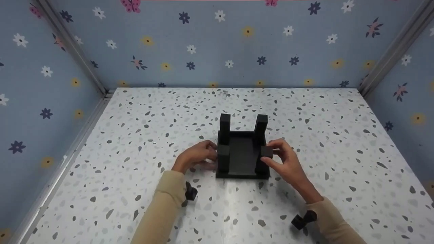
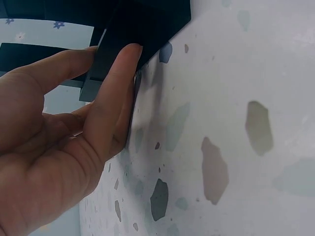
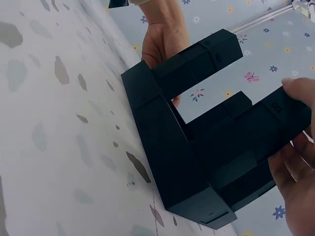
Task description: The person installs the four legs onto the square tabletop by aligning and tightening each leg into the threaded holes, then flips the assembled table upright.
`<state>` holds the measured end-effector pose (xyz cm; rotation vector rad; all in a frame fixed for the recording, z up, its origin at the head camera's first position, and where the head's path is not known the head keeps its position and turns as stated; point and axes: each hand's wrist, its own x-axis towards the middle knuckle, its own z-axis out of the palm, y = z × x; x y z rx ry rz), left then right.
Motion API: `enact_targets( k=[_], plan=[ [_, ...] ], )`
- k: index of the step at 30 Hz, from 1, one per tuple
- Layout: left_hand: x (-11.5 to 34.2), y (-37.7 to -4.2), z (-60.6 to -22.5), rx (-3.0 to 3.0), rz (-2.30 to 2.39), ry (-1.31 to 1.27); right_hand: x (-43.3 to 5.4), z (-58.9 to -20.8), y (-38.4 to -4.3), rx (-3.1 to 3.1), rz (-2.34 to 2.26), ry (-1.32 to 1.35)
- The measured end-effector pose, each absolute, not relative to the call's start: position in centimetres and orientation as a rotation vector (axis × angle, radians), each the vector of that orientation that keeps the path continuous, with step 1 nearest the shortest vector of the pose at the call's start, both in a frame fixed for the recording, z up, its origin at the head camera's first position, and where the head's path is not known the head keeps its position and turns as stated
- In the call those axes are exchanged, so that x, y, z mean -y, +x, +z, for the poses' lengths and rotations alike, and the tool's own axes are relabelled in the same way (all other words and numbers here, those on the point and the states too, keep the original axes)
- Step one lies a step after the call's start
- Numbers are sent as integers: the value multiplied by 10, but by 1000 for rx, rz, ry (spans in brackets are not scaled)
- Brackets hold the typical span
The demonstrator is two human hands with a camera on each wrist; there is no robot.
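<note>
A black rectangular base point(image 1: 241, 154) with a raised rim lies on the table, one upright post standing at each corner. My right hand point(image 1: 285, 162) pinches the top of the near right post point(image 1: 267, 151) between thumb and fingers. In the right wrist view, that post point(image 3: 275, 113) bears a small raised number, and its foot is against the base point(image 3: 167, 147). My left hand point(image 1: 200, 154) is at the base's left side, beside the near left post point(image 1: 223, 154). The left wrist view shows its thumb and a finger point(image 2: 113, 93) gripping the base's edge point(image 2: 98, 81).
The white speckled table point(image 1: 152, 112) extends around the base. Flowered blue panels point(image 1: 220, 44) stand behind and at both sides, with metal strips point(image 1: 73, 47) at the corners. Black wrist devices point(image 1: 191, 192) are on both sleeves.
</note>
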<state>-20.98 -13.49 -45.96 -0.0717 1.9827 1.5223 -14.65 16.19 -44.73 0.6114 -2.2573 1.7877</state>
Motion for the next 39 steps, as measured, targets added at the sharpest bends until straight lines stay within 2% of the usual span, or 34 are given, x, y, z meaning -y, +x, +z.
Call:
enact_targets(
  k=[12,23,29,39],
  plan=[
    [135,-211,-459,-1994,1444,-86,-153,-429,-135,2229,1702,611],
    [132,-213,-461,-1937,1562,-53,-154,-432,-136,2222,1690,644],
    [132,-211,-461,-1959,1553,-46,-163,-449,-146,2162,1791,655],
    [133,-210,-460,-1946,1564,-66,-167,-454,-166,2225,1906,337]
  ],
)
